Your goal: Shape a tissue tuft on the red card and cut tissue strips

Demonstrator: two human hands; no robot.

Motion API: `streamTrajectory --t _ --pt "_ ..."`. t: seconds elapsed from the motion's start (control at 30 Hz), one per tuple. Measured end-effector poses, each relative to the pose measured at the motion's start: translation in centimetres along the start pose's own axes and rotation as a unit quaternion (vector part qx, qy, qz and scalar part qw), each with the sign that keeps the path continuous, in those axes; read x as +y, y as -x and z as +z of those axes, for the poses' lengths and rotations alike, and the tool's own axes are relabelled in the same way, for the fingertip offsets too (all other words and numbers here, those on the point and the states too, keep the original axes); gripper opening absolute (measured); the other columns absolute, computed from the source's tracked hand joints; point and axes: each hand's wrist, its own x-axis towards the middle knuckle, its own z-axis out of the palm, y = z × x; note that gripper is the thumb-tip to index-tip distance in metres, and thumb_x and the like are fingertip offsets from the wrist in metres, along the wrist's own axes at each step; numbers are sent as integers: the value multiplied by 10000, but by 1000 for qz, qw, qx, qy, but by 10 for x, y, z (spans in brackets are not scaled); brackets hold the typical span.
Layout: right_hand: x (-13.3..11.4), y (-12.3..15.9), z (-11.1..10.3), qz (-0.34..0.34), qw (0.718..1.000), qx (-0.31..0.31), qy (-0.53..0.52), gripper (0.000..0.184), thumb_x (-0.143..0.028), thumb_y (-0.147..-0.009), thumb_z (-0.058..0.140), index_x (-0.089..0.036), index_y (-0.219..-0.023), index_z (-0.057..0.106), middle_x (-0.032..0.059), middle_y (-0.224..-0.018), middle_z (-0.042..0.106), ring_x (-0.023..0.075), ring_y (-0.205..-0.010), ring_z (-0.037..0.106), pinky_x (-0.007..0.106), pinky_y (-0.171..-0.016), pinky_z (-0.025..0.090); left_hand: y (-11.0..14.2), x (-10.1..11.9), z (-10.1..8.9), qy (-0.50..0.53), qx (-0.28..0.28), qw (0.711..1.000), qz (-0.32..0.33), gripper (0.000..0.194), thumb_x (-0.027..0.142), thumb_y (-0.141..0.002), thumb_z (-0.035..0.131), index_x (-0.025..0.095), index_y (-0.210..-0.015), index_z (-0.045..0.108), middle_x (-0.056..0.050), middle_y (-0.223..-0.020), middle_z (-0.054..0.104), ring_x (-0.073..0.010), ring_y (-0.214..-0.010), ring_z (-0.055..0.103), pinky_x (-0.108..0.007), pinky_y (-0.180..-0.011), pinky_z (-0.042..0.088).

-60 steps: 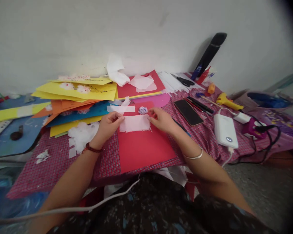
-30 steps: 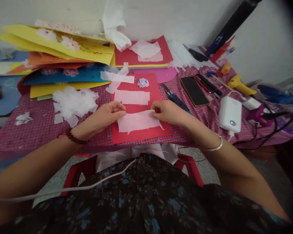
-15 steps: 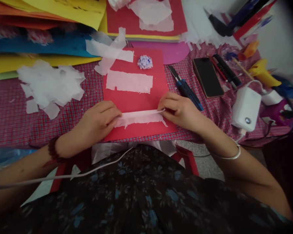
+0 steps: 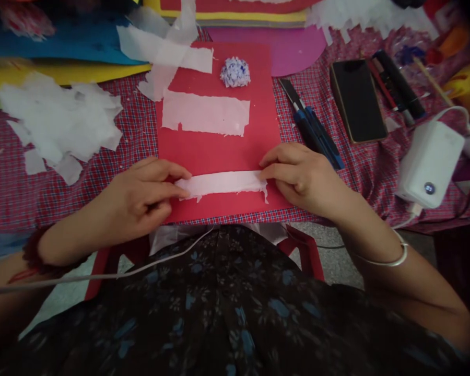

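A folded strip of thin white paper (image 4: 223, 183) with ragged ends lies across the near part of a red sheet (image 4: 219, 151). My left hand (image 4: 144, 193) is at the strip's left end, its fingers apart and their tips touching the paper. At the right end, my right hand (image 4: 305, 177) has bent fingers closed on the strip; the thumb's tip is hard to see. Farther up the sheet lies a flat, torn white paper piece (image 4: 206, 112). Beyond that piece sits a crumbly white and blue-violet lump (image 4: 235, 72).
Left of the sheet is a pile of torn white paper (image 4: 62, 125). Blue-handled cutters (image 4: 315, 130), a phone (image 4: 358, 102), pens (image 4: 399, 86) and a white power bank (image 4: 431, 162) lie to the right. Loose strips (image 4: 164, 52) overlap the sheet's far left corner.
The fingers of my left hand have spread apart and eased off the strip's end. The strip lies flatter on the sheet. My view has tipped nearer to the table's front.
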Motion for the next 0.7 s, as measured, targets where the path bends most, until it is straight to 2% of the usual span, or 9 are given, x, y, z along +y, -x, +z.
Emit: streamTrajectory --t 0.1,0.17,0.2,0.27,0.4,0.53,0.7 --pt "-1 -3 -2 27 999 14 -40 253 -132 -913 468 -264 -950 679 52 -1026 671 225 -980 647 401 -873 529 -15 4 -6 79 20 991 -107 113 287 -857 605 251 -858 712 -46 -984 692 -214 -837 632 -331 -725 459" --pt "-1 -6 -3 59 996 25 -54 197 -156 -897 522 -265 -982 662 50 -986 675 218 -920 655 378 -816 532 -27 0 -6 111 26 976 -187 116 335 -832 670 226 -852 702 -29 -809 657 -182 -688 571 -301 -625 392" --pt "-2 -8 -3 74 995 28 -54 161 -180 -894 549 -259 -989 653 50 -960 675 216 -882 654 370 -783 528 -33 -3 -5 123 11 971 -205 131 334 -787 729 217 -837 698 -15 -746 625 -171 -648 534 -290 -601 353" --pt "-2 -13 -2 93 994 22 -44 125 -233 -881 605 -246 -1002 635 50 -922 670 214 -822 644 361 -737 513 -45 -10 -2 116 -28 971 -206 192 281 -688 820 204 -803 687 1 -706 578 -162 -636 484 -274 -601 294" --pt "-5 -22 1 102 995 -12 -6 231 -278 -836 680 -215 -1049 615 60 -931 657 218 -787 622 355 -706 480 -65 -15 2 51 -98 980 -166 270 184 -590 872 188 -759 661 27 -631 504 -141 -586 378 -267 -601 189" --pt "-10 -27 2 101 994 -43 20 221 -274 -812 689 -202 -1011 627 66 -942 641 207 -755 594 340 -679 445 -76 -12 7 24 -149 974 -168 252 103 -587 828 176 -632 591 24 -588 500 -121 -531 330 -284 -576 148" --pt "-14 -29 -2 96 994 -58 6 192 -254 -793 681 -201 -975 645 53 -916 633 195 -771 578 320 -698 429 -81 -5 8 119 -159 968 -156 275 -49 -550 688 169 -513 525 22 -562 494 -105 -506 340 -294 -545 157"
